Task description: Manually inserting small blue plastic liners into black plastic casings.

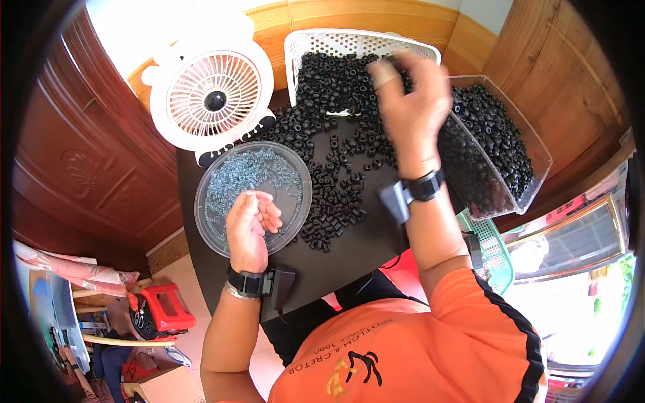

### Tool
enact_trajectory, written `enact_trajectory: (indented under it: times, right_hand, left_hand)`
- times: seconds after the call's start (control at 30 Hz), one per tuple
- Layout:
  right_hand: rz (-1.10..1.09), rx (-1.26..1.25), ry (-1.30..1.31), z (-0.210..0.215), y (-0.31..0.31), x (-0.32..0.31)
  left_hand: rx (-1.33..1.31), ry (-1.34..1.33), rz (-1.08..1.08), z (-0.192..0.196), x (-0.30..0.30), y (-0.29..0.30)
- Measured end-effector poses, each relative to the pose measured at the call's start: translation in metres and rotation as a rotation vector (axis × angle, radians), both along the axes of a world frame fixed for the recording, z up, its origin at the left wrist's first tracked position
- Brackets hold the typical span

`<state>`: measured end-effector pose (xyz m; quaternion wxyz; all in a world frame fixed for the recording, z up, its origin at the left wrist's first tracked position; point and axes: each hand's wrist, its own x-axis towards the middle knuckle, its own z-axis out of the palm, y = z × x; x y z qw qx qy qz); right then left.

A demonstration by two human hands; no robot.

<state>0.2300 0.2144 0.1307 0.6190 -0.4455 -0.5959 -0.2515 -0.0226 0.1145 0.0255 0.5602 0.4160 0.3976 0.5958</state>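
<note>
My left hand [250, 225] is over the near side of a round clear tray [306, 218]. Its fingers are curled in; what they pinch, if anything, is too small to make out. Many tiny grey-blue pieces [242, 171] lie in that tray, mostly toward its far side. My right hand [418, 107] hangs above the right part of a white perforated basket [322, 40], blurred at the fingers. Black ring-shaped parts [336, 84] fill the basket, and more loose black parts [332, 208] spill over the dark table between it and the round tray.
Right of the basket, a clear plastic bin [541, 158] holds more black parts. A white animal-shaped fan [213, 101] stands at the back left. A green plastic basket [497, 258] sits beyond the table's right edge. Bands with small devices are on both my wrists.
</note>
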Motion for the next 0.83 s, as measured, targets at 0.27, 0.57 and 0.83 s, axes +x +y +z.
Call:
enact_trajectory:
  times: [0.27, 0.57, 0.83]
  right_hand:
    - [-0.059, -0.007, 0.055, 0.0, 0.016, 0.031]
    - [0.188, -0.874, -0.439, -0.063, 0.047, 0.013]
    - [0.554, -1.103, -0.387, -0.076, 0.052, 0.004]
  left_hand:
    - [-0.026, 0.008, -0.018, 0.003, 0.001, 0.001]
    - [-0.026, 0.045, -0.008, 0.006, 0.001, 0.0]
    - [-0.042, 0.052, -0.013, 0.002, -0.003, 0.002]
